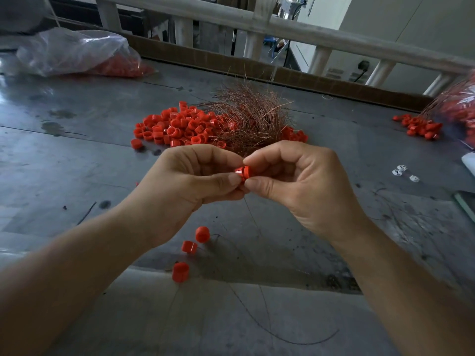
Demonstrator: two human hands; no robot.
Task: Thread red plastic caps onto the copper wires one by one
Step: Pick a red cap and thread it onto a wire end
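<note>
A small red plastic cap is held above the grey table between both hands. My left hand pinches its left side with thumb and fingers. My right hand pinches its right side between thumb and forefinger. A thin wire hangs down from the hands and curves across the table toward me. Behind the hands lies a tangled bundle of copper wires on a heap of loose red caps. Three red caps lie strung near the table's front, below my left hand.
A clear plastic bag of red caps lies at the back left. More caps and wires spill from a bag at the right edge. Small white pieces lie right of my hands. A cardboard strip and white railing border the table's far side.
</note>
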